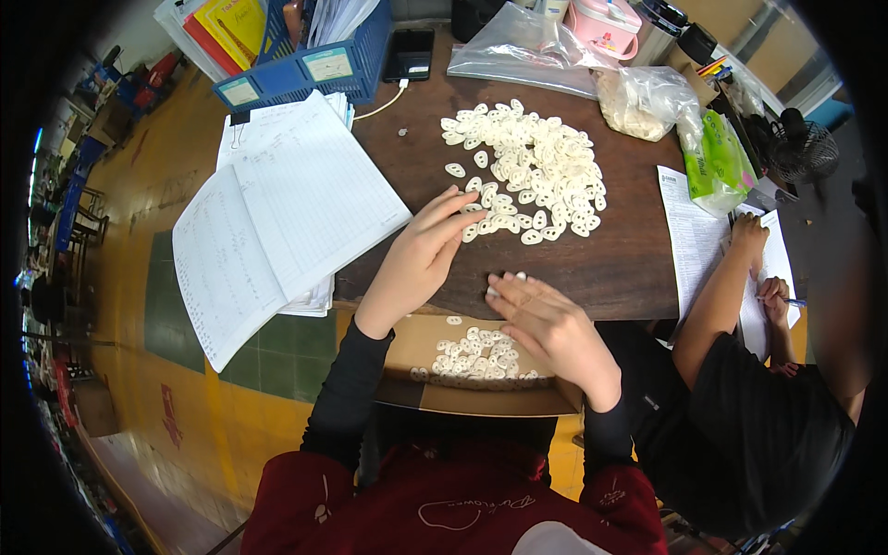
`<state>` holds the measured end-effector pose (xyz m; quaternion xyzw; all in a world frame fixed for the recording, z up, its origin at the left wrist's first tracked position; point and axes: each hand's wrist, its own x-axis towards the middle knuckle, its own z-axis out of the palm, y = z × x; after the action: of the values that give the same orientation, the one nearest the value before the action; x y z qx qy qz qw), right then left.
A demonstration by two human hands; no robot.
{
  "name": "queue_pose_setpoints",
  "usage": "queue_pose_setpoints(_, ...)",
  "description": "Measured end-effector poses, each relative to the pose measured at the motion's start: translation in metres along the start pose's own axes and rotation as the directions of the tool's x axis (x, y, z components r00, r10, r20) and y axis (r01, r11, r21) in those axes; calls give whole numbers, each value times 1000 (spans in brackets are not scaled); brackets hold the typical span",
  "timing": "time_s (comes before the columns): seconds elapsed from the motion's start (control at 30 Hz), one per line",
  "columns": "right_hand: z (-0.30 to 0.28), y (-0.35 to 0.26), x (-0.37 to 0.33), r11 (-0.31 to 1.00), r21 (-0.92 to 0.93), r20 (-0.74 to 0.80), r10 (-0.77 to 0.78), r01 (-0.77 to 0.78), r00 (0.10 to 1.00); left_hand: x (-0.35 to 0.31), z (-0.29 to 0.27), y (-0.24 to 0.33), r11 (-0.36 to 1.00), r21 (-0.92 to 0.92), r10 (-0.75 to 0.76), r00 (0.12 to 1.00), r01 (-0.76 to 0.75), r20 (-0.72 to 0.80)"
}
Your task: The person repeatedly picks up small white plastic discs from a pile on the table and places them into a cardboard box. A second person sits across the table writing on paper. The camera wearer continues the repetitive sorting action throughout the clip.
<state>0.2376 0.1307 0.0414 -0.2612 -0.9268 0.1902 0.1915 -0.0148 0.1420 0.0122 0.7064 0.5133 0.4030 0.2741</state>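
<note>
Small cream-white oval pieces with holes (555, 157) are heaped on a dark wooden table (624, 273), with a few scattered singly along the left fringe of the heap. The near left part of the heap is reached by the left hand (414, 264), whose fingers are extended and slightly parted, their tips laid at the outermost pieces; nothing is seen to be gripped. The right hand (555, 328) is held palm down at the near table edge, its fingers stretched forward and to the left; small white bits are seen at its fingertips, but whether anything is held beneath cannot be told. More pieces are contained in an open cardboard box (404, 351), which is set below the table edge, before the person's torso, and is partly covered by the right hand. To the left, an open notebook (287, 217) is laid partly over the table edge; beyond it are placed a blue file holder (285, 81) and a dark phone (410, 54), to which a white cable (382, 107) is attached. At the right, a pen (794, 302) is held over printed sheets (686, 231) by a co-worker's hand (773, 298).
</note>
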Motion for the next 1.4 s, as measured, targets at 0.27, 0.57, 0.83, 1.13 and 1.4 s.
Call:
queue_pose_setpoints(0.27, -16, -18, -25, 956, 283, 175, -128, 75, 976, -5, 3, 2, 925, 337, 136, 982, -174, 133)
queue_pose_setpoints(0.57, -12, 4, 17, 997, 48, -87, 69, -65, 994, -45, 2, 22, 938, 329, 66, 987, -112, 148)
queue_pose_setpoints(0.83, 18, -5, 31, 994, -91, -4, -58, 57, 998, -34, -8, 18, 897, -440, -121, 974, 25, -191)
queue_pose_setpoints(1.13, -15, -24, -12, 961, 276, 274, -107, 28, 956, -2, 13, 8, 924, 314, 194, 975, -218, 107)
queue_pose_setpoints(1.4, -12, 5, 12, 995, 64, -5, 75, -75, 997, -12, 2, 5, 988, 23, 147, 985, -150, 89)
